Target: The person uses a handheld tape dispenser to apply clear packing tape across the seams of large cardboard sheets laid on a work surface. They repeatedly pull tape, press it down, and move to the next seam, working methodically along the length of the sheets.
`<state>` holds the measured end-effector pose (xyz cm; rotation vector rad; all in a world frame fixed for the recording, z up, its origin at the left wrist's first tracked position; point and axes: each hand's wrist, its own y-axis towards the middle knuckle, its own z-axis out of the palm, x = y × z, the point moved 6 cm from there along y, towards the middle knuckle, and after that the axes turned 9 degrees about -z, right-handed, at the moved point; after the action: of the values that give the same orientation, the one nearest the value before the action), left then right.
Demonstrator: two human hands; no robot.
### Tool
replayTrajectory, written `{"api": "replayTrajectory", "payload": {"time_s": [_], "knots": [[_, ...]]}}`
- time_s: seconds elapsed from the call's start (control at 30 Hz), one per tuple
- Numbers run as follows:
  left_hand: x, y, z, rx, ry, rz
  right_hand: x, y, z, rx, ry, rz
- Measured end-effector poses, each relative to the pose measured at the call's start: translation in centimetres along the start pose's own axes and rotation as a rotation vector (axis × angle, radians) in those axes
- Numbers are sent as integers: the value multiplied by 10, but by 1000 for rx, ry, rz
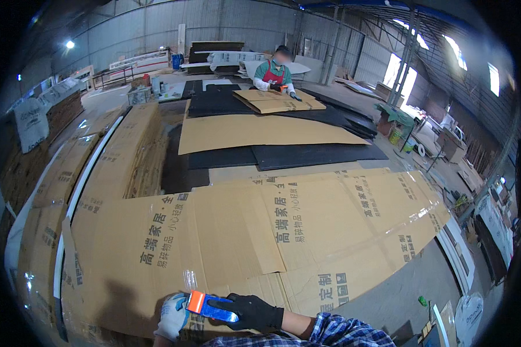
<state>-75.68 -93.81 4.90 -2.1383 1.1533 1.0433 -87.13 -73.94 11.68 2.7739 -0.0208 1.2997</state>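
My right hand (256,313), in a black glove, grips a blue and orange tape dispenser (212,306) at the bottom centre. Just left of it, my left hand (173,315), in a white and blue glove, is at the dispenser's orange end; its fingers are partly hidden, and whether it holds anything cannot be told. Both hands are over a large sheet of printed brown cardboard (234,230), made of overlapping pieces. Strips of clear tape (190,281) shine on the cardboard near my left hand and further right.
Across the black panels (321,156) and plain cardboard (265,132), a co-worker (275,76) in a red apron bends over folded cardboard (282,104). Long cardboard-wrapped stacks (113,160) stand at left. White frame pieces (458,256) lie on the floor at right.
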Motion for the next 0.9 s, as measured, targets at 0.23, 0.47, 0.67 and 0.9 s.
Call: {"api": "replayTrajectory", "payload": {"time_s": [0.23,0.47,0.67,0.9], "knots": [[3,11,11,16,-66,43,1,-12,6,-152,-55,-13],[1,11,12,50,-97,-4,2,-14,8,-173,-70,-24],[-1,9,10,69,-151,-39,3,-12,8,-158,-113,-5],[-18,1,3,6,-70,87,2,-11,9,-169,-114,-34]]}}
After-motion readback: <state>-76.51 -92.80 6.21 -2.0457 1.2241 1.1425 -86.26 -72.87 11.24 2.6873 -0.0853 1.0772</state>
